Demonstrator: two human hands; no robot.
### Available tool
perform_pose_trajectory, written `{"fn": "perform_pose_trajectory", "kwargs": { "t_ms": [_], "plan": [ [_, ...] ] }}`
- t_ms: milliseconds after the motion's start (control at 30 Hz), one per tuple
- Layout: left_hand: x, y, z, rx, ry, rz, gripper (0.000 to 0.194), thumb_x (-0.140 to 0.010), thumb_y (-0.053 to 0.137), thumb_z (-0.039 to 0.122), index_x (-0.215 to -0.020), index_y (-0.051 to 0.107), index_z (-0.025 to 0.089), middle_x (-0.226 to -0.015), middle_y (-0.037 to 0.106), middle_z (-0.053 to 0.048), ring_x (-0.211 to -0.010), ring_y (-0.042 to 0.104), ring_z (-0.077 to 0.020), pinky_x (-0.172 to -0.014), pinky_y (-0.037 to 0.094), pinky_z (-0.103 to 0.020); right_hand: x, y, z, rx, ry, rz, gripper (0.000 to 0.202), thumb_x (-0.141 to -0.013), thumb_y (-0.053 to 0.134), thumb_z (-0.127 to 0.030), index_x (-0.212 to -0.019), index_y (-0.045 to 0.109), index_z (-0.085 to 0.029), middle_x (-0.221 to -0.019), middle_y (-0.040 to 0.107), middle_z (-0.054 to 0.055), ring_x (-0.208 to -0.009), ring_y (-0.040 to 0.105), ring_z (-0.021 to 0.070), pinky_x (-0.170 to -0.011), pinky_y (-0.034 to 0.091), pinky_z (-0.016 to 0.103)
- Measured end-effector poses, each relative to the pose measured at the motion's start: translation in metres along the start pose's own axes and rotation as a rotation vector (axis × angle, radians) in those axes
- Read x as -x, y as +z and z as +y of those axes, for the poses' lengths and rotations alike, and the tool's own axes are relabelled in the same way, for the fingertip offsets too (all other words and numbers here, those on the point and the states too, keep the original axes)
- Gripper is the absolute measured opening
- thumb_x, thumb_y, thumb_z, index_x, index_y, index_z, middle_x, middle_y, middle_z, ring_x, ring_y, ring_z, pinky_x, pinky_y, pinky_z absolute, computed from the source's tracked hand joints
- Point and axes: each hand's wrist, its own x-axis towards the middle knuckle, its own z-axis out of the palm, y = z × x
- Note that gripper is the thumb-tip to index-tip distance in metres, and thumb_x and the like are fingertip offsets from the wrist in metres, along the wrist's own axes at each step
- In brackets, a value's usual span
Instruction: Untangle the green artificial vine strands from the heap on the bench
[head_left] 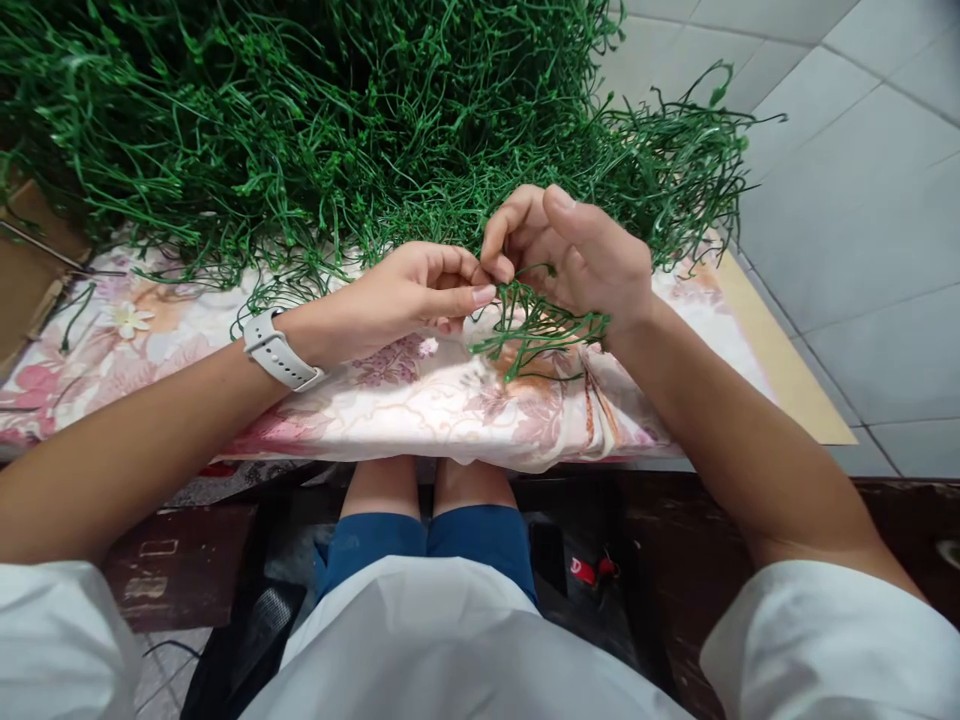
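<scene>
A small bunch of thin green artificial stems (pixel 529 325) hangs over the front part of the table, its loose ends spreading toward my right wrist. My left hand (pixel 435 285), with a white watch strap (pixel 281 350) at the wrist, pinches the bunch's upper left end between thumb and fingers. Right beside those fingertips is my right hand (pixel 574 250), thumb raised apart and fingers bent inward. Its fingertips meet or nearly meet my left fingers, and some stems cross in front of its palm. The exact contact point is partly hidden.
A large heap of the same green stems (pixel 337 120) covers the back of the table. Beneath lies a floral cloth (pixel 360 410). A cardboard box (pixel 37 250) stands at the left, a tan board edge (pixel 787 360) shows at the right, and a tiled wall (pixel 862 200) rises beyond it.
</scene>
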Motion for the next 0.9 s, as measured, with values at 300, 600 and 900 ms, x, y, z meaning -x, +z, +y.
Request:
{"fn": "perform_pose_trajectory", "kwargs": {
  "t_ms": [300, 600, 900],
  "plan": [
    [-0.006, -0.006, -0.005, 0.000, 0.183, 0.065, 0.031, -0.083, 0.084, 0.020, -0.075, 0.054, 0.020, -0.068, 0.045, 0.003, -0.056, 0.043, -0.0071, -0.051, 0.031, -0.025, 0.007, 0.007, -0.009, -0.217, -0.008, 0.093, 0.058, -0.107, 0.052, -0.064, -0.070, 0.053, -0.019, -0.061, 0.033, -0.002, -0.053, 0.030, 0.0095, -0.049, 0.037, 0.021],
    [-0.009, -0.006, -0.007, 0.029, 0.236, 0.016, 0.030, -0.079, 0.086, 0.018, -0.079, 0.056, 0.020, -0.067, 0.047, 0.004, -0.056, 0.045, -0.0075, -0.053, 0.032, -0.026, 0.009, 0.003, -0.009, -0.173, -0.056, 0.130, 0.046, -0.098, 0.072, -0.038, -0.063, 0.050, -0.018, -0.060, 0.027, -0.004, -0.054, 0.026, 0.0083, -0.048, 0.031, 0.021],
    [-0.011, -0.008, -0.011, 0.002, 0.273, -0.031, 0.036, -0.079, 0.090, 0.029, -0.077, 0.055, 0.019, -0.069, 0.045, 0.004, -0.058, 0.038, -0.0070, -0.051, 0.026, -0.026, 0.006, -0.004, -0.013, -0.135, -0.051, 0.194, 0.045, -0.098, 0.070, -0.037, -0.061, 0.052, -0.018, -0.056, 0.027, -0.004, -0.053, 0.025, 0.0089, -0.048, 0.028, 0.021]
  ]
}}
